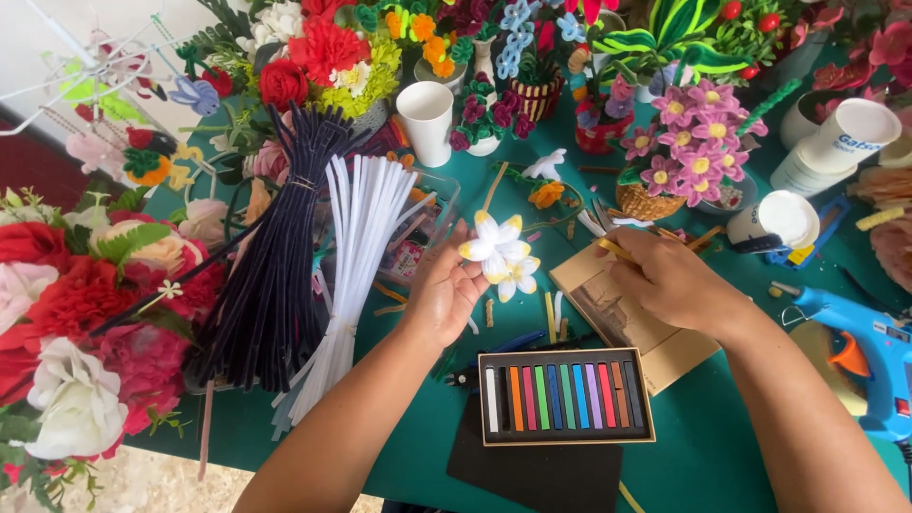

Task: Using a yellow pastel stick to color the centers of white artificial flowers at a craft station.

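view: just the one head cam, no second angle to compare
facing: steeply down at the green worktop [722, 446] (forearms enter from the bottom edge)
distance: close, roughly arm's reach
top edge: craft flowers [328, 52]

White-and-yellow flowers [500, 255] in left hand [445, 290]; yellow stick [615, 249] in right hand [671, 277].

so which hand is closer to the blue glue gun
Right. The right hand rests on the cardboard, just left of the glue gun; the left hand, holding white flowers, is farther across the table.
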